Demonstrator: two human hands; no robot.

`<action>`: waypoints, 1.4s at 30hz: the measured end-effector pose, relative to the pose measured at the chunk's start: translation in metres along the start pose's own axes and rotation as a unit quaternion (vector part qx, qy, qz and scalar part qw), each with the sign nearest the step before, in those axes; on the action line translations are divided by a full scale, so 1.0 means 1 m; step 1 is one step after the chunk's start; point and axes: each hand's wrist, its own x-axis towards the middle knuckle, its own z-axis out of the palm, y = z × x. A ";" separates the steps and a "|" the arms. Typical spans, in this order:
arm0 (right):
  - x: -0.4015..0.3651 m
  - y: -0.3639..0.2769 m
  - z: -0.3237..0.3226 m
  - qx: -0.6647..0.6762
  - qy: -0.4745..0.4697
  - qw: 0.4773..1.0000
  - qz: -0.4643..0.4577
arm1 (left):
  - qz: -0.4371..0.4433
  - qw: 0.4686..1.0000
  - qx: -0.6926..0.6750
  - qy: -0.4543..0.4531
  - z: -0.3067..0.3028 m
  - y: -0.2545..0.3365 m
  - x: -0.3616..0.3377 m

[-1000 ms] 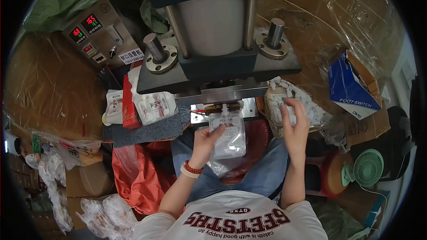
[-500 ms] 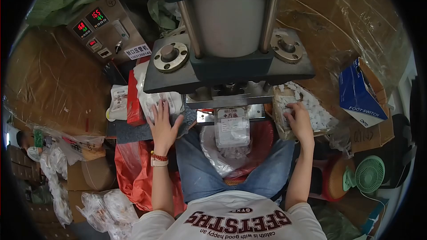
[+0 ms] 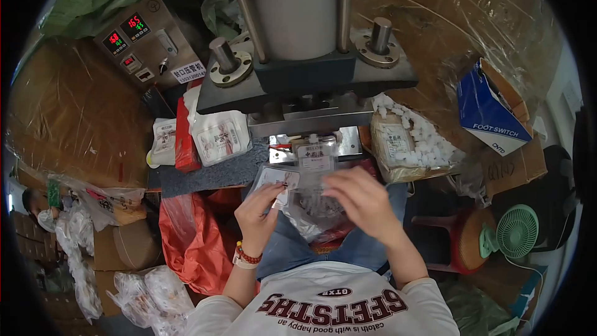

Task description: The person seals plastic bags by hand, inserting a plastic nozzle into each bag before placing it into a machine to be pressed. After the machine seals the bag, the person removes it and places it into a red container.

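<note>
Gripping a printed pouch (image 3: 283,178) in head view with left hand (image 3: 256,216), thumb on top and fingers behind, at the end nearer the wrist; tilted, lying just ahead of that hand. Raising right hand (image 3: 367,204) just to its right, fingers bent and loosely parted, motion-blurred; cannot tell if pinching anything small. Note second pouch (image 3: 314,155) ahead of and between the hands, neck end up at a metal plate (image 3: 351,142) under the press (image 3: 305,74). Crumpled clear bag (image 3: 305,227) below the gap between hands. More pouches (image 3: 219,140) ahead and left of left hand, on grey mat (image 3: 205,179), next to red box (image 3: 185,140). Loose white pieces (image 3: 429,137) ahead and right of right hand.

Judging by look: light, limp, slick film, apt to slide or fold; probably not fragile, but easy to crease. Likely stiffer at the neck. Best taken by a side edge or flat end, thumb against fingers, clear of the neck; avoid squeezing mid-panel, likely to buckle there.
</note>
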 end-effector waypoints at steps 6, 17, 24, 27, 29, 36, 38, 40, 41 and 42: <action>0.001 -0.009 0.001 0.113 -0.066 0.991 -0.037 | 0.080 0.986 -0.087 -0.115 -0.013 0.033 0.014; 0.004 0.046 -0.056 -0.290 0.023 0.920 0.264 | -0.356 0.796 -0.482 -0.085 0.078 -0.017 0.039; -0.025 0.107 -0.039 -0.334 -0.129 0.856 0.373 | -0.368 0.800 -0.461 -0.110 0.084 -0.044 0.057; -0.030 0.127 -0.045 -0.291 -0.072 0.902 0.311 | -0.344 0.890 -0.280 -0.104 0.050 -0.063 0.066; -0.040 0.141 -0.052 -0.266 -0.022 0.930 0.250 | -0.086 0.975 0.194 0.066 0.013 -0.086 0.069; -0.003 0.059 -0.036 0.035 0.140 0.952 0.271 | 0.006 0.954 0.259 -0.154 -0.021 -0.091 0.003; 0.006 0.030 -0.021 0.069 0.072 0.982 0.163 | -0.071 0.981 0.166 -0.067 -0.015 -0.089 -0.007; 0.009 0.005 -0.011 0.092 0.005 0.988 0.125 | -0.101 0.989 0.095 -0.049 -0.010 -0.067 -0.006; 0.008 0.000 -0.006 0.069 -0.034 0.993 0.087 | -0.130 0.991 0.024 -0.031 -0.007 -0.051 -0.002; 0.006 -0.003 0.001 0.067 -0.032 0.993 0.088 | -0.158 0.986 -0.047 -0.014 -0.004 -0.037 0.000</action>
